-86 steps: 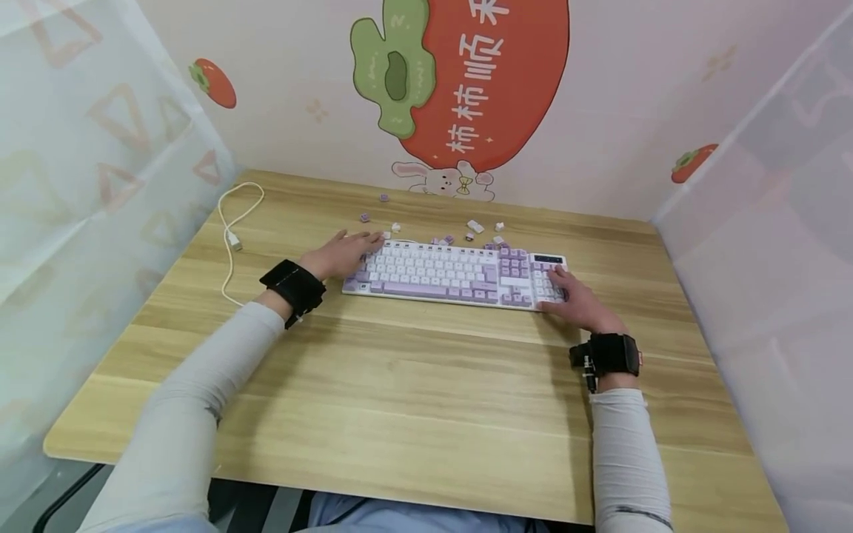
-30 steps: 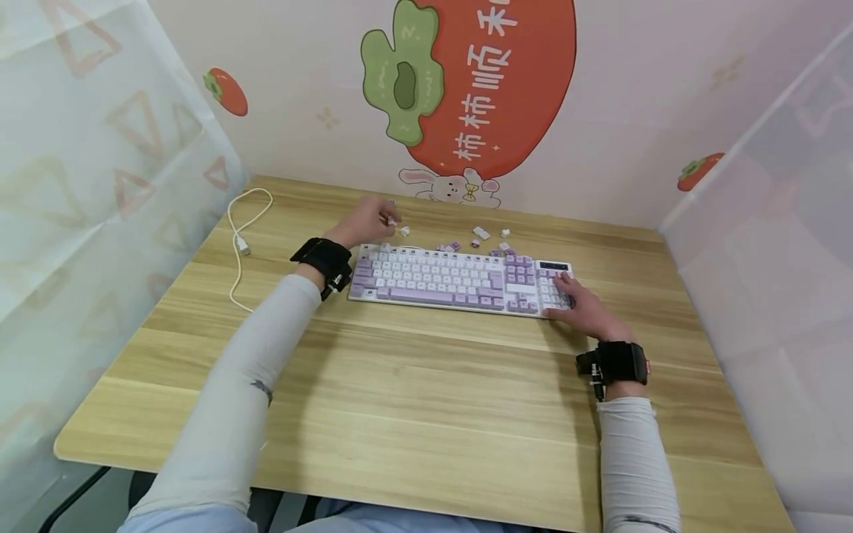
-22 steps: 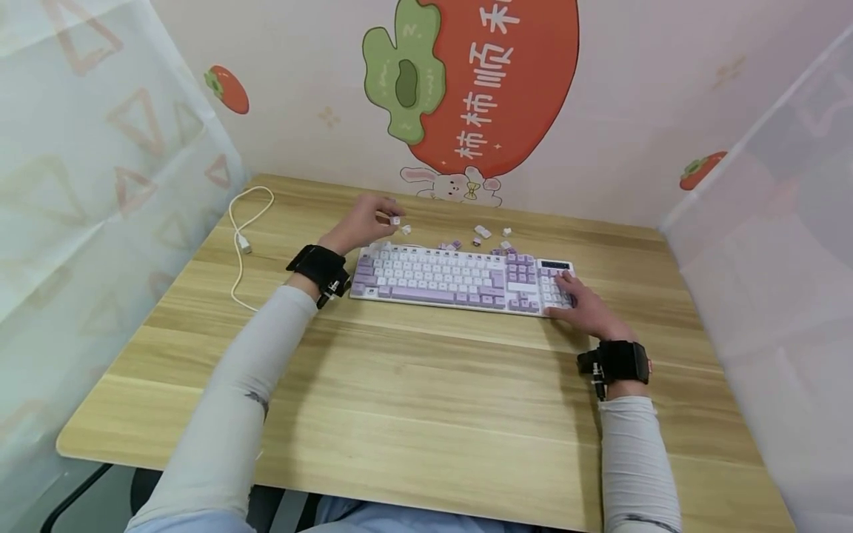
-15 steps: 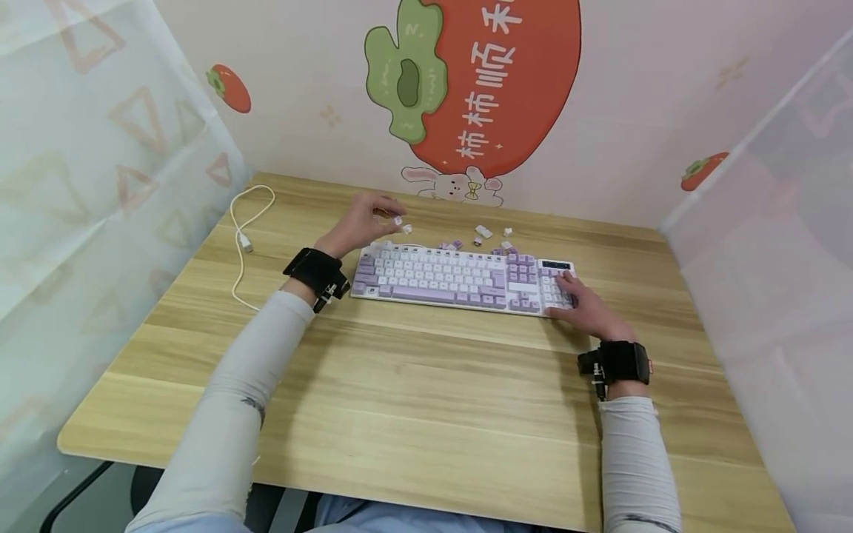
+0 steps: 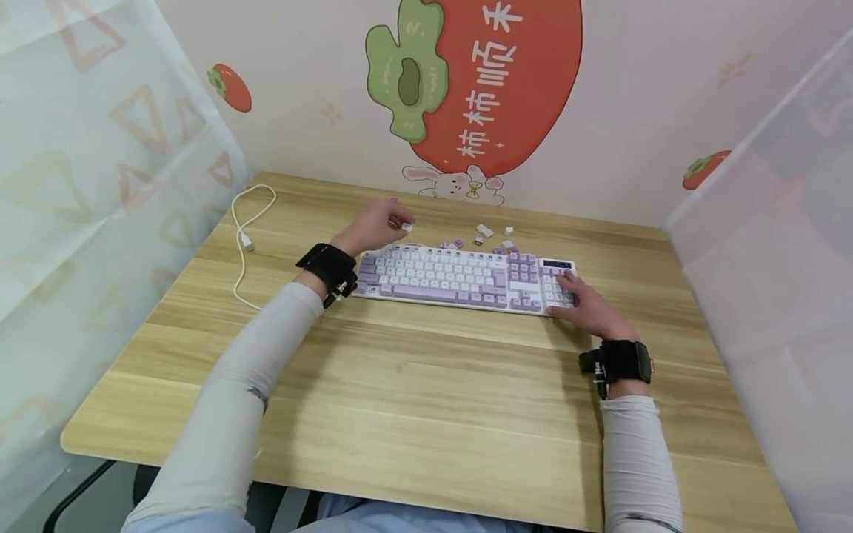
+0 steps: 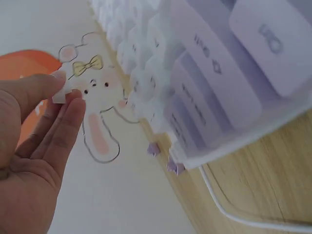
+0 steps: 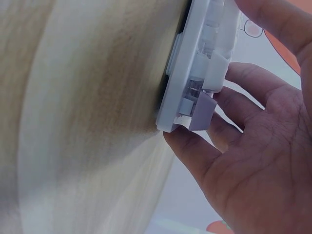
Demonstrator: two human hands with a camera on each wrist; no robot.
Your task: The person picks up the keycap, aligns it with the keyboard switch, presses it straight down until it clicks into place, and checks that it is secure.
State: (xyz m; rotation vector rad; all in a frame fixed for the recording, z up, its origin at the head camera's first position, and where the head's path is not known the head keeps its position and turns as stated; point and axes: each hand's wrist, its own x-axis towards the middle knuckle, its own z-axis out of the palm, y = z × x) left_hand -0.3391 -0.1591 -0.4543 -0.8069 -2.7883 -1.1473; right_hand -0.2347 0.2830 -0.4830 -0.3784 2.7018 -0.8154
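Observation:
A white and lilac keyboard (image 5: 433, 277) lies across the back half of the table. My left hand (image 5: 375, 226) is behind its left end; in the left wrist view the thumb and fingertips pinch a small white keycap (image 6: 60, 93). At the other end of the keyboard, my right hand (image 5: 591, 309) grips the right side, its digits spread over the number pad and the near corner. The right wrist view shows that hand's fingers close around the end, by a lilac keycap (image 7: 203, 112) at the corner.
Behind the keyboard lie several loose keycaps, among them a long white keycap (image 5: 484, 231), a small white one (image 5: 509, 231) and a lilac one (image 5: 395, 198). A white cable (image 5: 238, 244) with a USB plug (image 5: 247, 241) is on the left. The printed wall backs the table.
My left hand has gone from the keyboard's left end to behind it and picked up a white keycap, then shifted slightly right. My right hand stays at the keyboard's right end.

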